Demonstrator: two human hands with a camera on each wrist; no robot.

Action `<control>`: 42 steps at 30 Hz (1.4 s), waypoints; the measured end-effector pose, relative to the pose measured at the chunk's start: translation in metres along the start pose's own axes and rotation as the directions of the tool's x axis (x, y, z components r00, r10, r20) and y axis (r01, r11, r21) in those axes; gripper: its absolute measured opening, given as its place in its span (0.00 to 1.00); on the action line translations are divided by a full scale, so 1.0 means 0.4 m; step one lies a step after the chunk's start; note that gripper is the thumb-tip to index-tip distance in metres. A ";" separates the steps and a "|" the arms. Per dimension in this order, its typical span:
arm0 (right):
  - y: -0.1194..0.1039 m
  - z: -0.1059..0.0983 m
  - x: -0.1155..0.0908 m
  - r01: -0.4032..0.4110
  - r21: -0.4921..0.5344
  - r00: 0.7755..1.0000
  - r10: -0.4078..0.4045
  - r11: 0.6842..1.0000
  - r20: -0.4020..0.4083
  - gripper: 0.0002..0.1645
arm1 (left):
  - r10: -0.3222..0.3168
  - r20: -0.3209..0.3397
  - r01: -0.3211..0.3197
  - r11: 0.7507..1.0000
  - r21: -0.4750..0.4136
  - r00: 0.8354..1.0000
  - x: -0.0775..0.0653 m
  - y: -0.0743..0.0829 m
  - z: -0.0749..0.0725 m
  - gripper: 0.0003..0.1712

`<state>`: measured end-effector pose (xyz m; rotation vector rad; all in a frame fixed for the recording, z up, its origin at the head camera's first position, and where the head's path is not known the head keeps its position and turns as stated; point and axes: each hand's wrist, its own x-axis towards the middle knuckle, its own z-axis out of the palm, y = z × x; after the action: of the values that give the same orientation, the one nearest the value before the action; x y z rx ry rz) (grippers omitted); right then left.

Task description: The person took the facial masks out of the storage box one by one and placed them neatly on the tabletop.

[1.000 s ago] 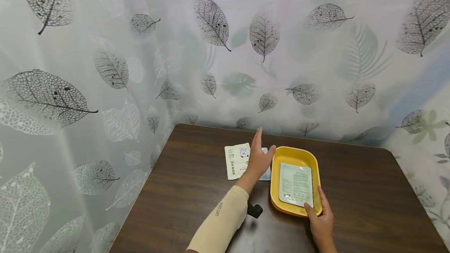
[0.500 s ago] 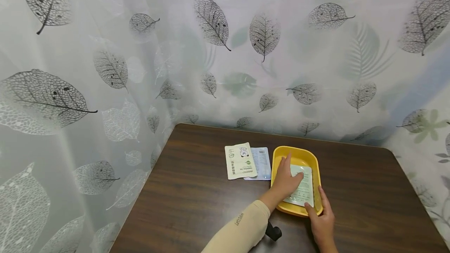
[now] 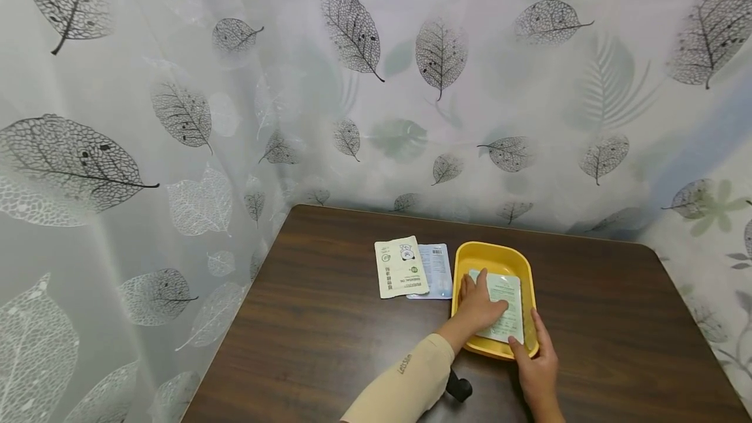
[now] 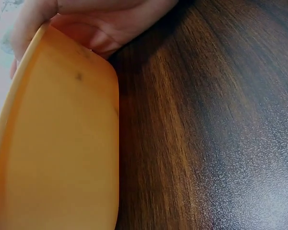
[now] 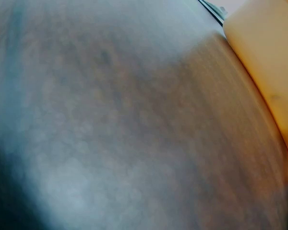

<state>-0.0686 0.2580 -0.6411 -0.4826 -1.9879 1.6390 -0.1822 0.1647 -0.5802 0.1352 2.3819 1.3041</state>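
A yellow tray (image 3: 493, 250) stands on the table with a flat pale green printed sachet (image 3: 510, 289) lying in it. My left hand (image 3: 477, 309), in a beige sleeve, reaches inside over the left part of this sachet. Its thumb and fingers are spread apart across the sachet, and part of the print is hidden under the hand. At the tray's near right corner my right hand (image 3: 537, 361) grips the rim, thumb on top and fingers along the outer side. The left wrist view shows that right hand (image 4: 105, 21) holding the corner.
Left of the tray, a cream sachet with a panda print (image 3: 401, 267) overlaps a pale blue sachet (image 3: 437, 273) on the dark wooden table (image 3: 329, 318). A leaf-patterned curtain (image 3: 440, 123) hangs behind the table. A black knob-ended piece (image 3: 459, 388) shows below the left forearm.
My left hand has moved right, from above the two sachets on the table into the tray, and its fingers have come down over the green sachet. The right hand keeps its grip.
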 end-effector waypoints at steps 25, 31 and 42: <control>-0.001 0.001 0.001 0.011 0.025 1.000 -0.011 1.000 0.002 0.43 | 0.265 -0.089 -0.268 0.963 -0.022 0.960 -0.005 -0.018 -0.021 0.40; -0.003 0.002 -0.001 0.031 0.029 1.000 -0.031 0.999 0.001 0.43 | 0.293 -0.067 -0.294 0.956 -0.010 0.954 -0.007 -0.022 -0.026 0.40; -0.002 -0.005 0.001 0.006 -0.029 1.000 -0.006 1.000 0.018 0.43 | 0.192 -0.075 -0.173 0.962 0.212 0.978 -0.007 -0.010 -0.013 0.40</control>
<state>-0.0674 0.2597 -0.6402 -0.4736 -2.0268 1.6188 -0.1815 0.1575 -0.5801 0.3693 2.6351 1.1636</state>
